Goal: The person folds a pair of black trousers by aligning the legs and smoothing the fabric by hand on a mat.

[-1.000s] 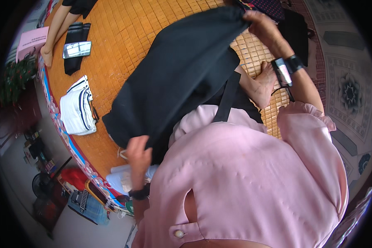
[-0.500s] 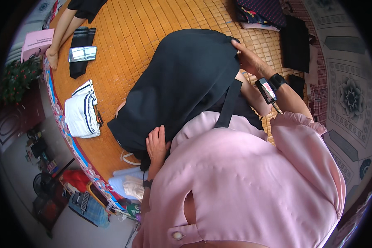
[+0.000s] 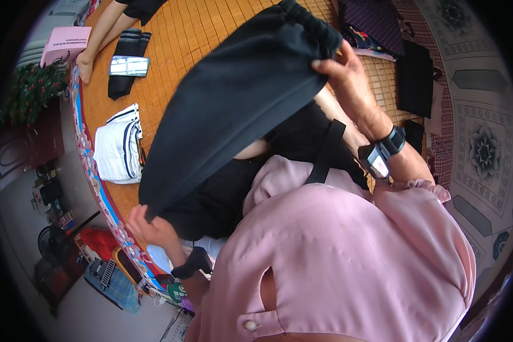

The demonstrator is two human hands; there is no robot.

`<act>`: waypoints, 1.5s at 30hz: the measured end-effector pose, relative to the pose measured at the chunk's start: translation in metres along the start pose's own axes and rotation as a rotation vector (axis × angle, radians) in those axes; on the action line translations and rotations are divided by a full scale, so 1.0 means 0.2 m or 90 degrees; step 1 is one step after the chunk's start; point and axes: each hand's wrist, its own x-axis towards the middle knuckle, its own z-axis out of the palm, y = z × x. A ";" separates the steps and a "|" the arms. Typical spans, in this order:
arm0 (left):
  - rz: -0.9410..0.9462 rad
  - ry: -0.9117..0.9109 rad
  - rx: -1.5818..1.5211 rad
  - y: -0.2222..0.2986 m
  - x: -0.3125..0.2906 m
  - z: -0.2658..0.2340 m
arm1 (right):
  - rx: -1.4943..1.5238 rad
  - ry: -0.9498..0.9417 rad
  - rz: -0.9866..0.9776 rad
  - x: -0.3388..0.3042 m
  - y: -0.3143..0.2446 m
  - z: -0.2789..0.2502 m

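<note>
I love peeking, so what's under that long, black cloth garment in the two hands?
Beneath the garment, a small patch of bare skin and some black fabric show. It covers the rest, so I can't tell what else.

Left hand (image 3: 153, 227) now farther left, at a lower corner of black garment (image 3: 228, 102)

The left hand (image 3: 154, 228) pinches, held out to the left side. The right hand (image 3: 347, 77) grips farther forward, forearm (image 3: 409, 165) stretched ahead.

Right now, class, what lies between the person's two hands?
In the head view, a black garment spans the stretch from the left hand to the right hand.
</note>
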 end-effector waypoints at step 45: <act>0.360 -0.387 -0.305 1.47 0.49 0.92 | -0.153 -0.134 0.194 0.14 0.12 -0.46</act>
